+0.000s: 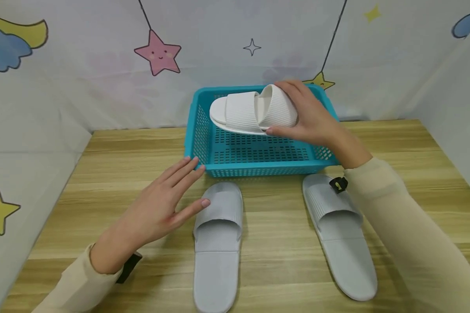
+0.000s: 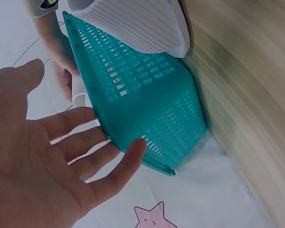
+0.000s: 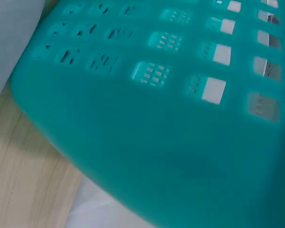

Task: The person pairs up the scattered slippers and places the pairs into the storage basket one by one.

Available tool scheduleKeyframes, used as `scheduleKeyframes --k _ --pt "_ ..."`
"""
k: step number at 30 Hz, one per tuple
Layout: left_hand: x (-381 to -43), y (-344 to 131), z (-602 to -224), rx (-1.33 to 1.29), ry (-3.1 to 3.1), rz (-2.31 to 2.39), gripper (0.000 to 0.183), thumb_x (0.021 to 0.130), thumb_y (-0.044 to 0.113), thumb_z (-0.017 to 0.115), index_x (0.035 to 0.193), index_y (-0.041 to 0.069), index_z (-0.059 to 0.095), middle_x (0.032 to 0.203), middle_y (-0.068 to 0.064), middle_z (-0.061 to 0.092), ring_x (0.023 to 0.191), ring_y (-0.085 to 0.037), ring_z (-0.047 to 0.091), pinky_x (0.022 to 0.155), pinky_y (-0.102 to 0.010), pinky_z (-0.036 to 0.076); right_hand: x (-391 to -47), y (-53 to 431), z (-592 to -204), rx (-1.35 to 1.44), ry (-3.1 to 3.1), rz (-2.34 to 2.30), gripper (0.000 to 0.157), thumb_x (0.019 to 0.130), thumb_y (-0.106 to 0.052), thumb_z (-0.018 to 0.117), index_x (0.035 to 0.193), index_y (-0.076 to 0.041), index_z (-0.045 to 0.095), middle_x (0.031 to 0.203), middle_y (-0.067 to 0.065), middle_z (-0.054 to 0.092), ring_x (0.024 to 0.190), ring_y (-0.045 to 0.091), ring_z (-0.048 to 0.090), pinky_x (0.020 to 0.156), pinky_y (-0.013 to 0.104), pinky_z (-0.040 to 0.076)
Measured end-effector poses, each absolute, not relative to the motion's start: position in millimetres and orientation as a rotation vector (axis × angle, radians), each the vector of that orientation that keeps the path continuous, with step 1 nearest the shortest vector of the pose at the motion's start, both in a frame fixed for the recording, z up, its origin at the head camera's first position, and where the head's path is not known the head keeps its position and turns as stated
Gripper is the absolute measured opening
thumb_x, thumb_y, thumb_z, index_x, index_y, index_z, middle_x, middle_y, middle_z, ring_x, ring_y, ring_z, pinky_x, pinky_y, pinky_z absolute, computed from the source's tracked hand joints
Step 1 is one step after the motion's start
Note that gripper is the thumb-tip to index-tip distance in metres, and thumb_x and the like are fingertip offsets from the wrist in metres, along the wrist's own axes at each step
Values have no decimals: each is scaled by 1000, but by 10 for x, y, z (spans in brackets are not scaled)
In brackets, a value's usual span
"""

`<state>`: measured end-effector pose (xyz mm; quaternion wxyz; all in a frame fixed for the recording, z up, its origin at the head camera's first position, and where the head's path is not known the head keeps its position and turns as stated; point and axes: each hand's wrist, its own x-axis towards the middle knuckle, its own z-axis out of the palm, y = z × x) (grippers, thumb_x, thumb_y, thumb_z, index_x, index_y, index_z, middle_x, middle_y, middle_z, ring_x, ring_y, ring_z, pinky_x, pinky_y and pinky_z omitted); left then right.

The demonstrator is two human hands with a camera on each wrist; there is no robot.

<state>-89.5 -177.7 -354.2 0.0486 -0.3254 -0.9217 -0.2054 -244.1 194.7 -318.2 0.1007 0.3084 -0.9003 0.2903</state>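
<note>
My right hand (image 1: 307,115) grips a pair of white ribbed slippers (image 1: 240,111) laid together, two straps showing, over the turquoise basket (image 1: 258,167). Its thumb is on the near side and its fingers wrap over the far end. My left hand (image 1: 160,204) has its fingers spread and straight at the basket's front left corner. In the left wrist view, the left fingertips (image 2: 138,145) lie at the basket rim; contact is hard to tell. The right wrist view shows only the basket wall (image 3: 133,128) close up, with that hand out of sight.
Two grey slippers stand on the wooden table (image 1: 274,252) in front of the basket: the left one (image 1: 217,274) beside my left thumb, the right one (image 1: 348,261) beside my right forearm. Behind the basket hangs a white cloth (image 1: 219,43) printed with stars.
</note>
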Motion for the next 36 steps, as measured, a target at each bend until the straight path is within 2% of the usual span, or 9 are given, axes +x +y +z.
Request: scheduleKeyframes --k 8,21,32,36 --pt "-906 -1767 -3523 -984 -2808 -639 72 103 39 73 160 2 48 169 -19 39 160 -39 29 123 -61 33 -2572 1901 -3163 873 -2734 834 100 84 -44 91 164 -12 38 160 12 40 129 29 47 101 52 50" --pt "-909 -1755 -3510 -995 -2784 -635 71 102 38 73 158 1 50 167 -19 42 159 -39 33 120 -63 37 -2679 1900 -3136 847 -2768 843 101 84 -42 91 163 -9 38 156 15 43 126 31 48 101 53 51" --pt "-910 -1764 -3524 -996 -2768 -637 70 103 38 73 158 2 50 167 -18 43 158 -39 35 118 -64 39 -2739 1927 -3256 829 -2867 774 96 91 -44 84 164 -8 33 160 17 38 124 36 50 96 56 52" --pt "-904 -1769 -3529 -1001 -2766 -637 69 103 38 73 158 3 51 166 -18 44 157 -38 36 118 -64 39 -2761 1918 -3327 824 -2903 680 96 91 -46 84 164 -7 34 161 18 39 127 37 49 99 57 51"
